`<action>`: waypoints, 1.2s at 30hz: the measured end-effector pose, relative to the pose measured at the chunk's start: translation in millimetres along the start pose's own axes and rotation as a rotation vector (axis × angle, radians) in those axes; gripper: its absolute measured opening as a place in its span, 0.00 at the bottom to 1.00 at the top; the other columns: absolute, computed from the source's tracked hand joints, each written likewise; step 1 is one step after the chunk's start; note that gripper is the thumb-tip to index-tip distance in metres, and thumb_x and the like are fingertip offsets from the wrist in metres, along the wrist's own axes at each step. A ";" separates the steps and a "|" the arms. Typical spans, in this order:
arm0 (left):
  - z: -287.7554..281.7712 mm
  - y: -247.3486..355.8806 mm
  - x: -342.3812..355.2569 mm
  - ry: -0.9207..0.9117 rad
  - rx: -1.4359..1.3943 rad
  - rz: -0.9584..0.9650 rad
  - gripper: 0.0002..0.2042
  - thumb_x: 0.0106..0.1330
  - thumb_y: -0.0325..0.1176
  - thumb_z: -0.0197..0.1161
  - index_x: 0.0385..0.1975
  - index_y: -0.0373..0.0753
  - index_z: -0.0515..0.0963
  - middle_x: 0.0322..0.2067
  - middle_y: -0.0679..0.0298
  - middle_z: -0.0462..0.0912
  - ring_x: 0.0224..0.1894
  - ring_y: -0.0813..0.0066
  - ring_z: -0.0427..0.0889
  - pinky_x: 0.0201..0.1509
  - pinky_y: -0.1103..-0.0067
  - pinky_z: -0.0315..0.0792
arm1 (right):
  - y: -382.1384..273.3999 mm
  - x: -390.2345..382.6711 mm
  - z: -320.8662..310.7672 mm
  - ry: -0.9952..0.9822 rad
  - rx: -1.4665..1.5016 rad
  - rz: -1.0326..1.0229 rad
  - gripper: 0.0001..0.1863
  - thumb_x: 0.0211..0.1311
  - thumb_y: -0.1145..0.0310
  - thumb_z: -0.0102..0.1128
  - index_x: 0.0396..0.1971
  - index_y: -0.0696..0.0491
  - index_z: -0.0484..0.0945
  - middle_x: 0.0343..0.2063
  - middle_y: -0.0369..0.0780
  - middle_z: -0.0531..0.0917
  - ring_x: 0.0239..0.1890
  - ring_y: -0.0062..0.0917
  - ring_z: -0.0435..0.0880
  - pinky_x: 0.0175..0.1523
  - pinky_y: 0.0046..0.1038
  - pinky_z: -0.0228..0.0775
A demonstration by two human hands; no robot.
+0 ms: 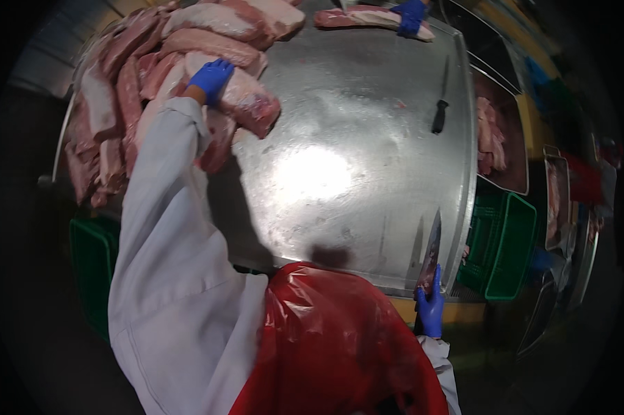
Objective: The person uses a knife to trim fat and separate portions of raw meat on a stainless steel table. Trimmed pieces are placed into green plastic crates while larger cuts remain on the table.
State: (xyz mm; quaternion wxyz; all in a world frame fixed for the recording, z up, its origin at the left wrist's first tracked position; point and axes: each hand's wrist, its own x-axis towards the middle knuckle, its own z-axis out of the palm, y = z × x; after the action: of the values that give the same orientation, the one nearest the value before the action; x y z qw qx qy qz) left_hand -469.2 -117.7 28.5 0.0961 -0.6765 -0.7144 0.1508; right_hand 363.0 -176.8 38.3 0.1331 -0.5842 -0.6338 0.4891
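Observation:
My left hand (213, 78), in a blue glove, reaches to the upper left with its fingers curled over a thick slab of pork (248, 104). That slab lies at the right side of a heap of pale pink meat pieces (208, 43) on the steel table. Down at the table's lower right corner, my right hand (430, 311), also gloved in blue, is closed on a knife (431, 250). Its blade points up and away from me, and its handle is mostly hidden by the hand.
A second knife (441, 107) with a black handle lies on the steel table (339, 117). At the far edge a co-worker's blue-gloved hand (410, 17) rests on a strip of meat (357, 16). Green crates (509, 245) and a metal bin of meat (492, 138) stand right of the table.

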 end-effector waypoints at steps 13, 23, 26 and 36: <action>-0.7 119.4 2.7 -0.097 -0.286 0.188 0.36 0.34 0.45 0.78 0.47 0.35 0.76 0.41 0.50 0.82 0.46 0.50 0.81 0.56 0.62 0.72 | 20.2 -44.2 8.3 0.188 0.069 0.191 0.45 0.63 0.81 0.54 0.78 0.44 0.47 0.24 0.35 0.79 0.24 0.16 0.72 0.32 0.22 0.70; -111.3 385.0 -9.0 -0.292 -0.676 -0.380 0.48 0.41 0.65 0.75 0.52 0.25 0.71 0.44 0.40 0.82 0.50 0.45 0.84 0.54 0.62 0.77 | 64.3 47.6 15.9 0.230 0.023 -0.290 0.35 0.68 0.76 0.55 0.73 0.48 0.56 0.50 0.49 0.83 0.40 0.25 0.85 0.40 0.28 0.79; -117.1 410.1 -4.9 -0.293 -0.698 -0.405 0.51 0.42 0.66 0.74 0.55 0.24 0.69 0.45 0.41 0.83 0.48 0.44 0.84 0.54 0.62 0.78 | 27.3 72.3 1.9 0.124 0.049 -0.073 0.31 0.67 0.71 0.57 0.69 0.51 0.61 0.35 0.45 0.85 0.25 0.23 0.82 0.30 0.28 0.75; -41.2 419.7 95.6 0.155 -0.671 -0.109 0.43 0.65 0.56 0.60 0.75 0.43 0.52 0.74 0.43 0.50 0.74 0.42 0.55 0.74 0.54 0.54 | -15.7 223.6 78.3 -0.009 0.347 -0.168 0.45 0.62 0.70 0.57 0.77 0.40 0.46 0.32 0.44 0.84 0.23 0.24 0.81 0.29 0.28 0.77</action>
State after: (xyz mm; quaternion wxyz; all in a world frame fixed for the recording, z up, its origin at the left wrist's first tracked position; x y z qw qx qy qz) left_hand -67.9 -2.5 -84.3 -0.0696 -0.6406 -0.7500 -0.1494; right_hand 232.5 -16.0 -77.7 0.2696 -0.4955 -0.5869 0.5808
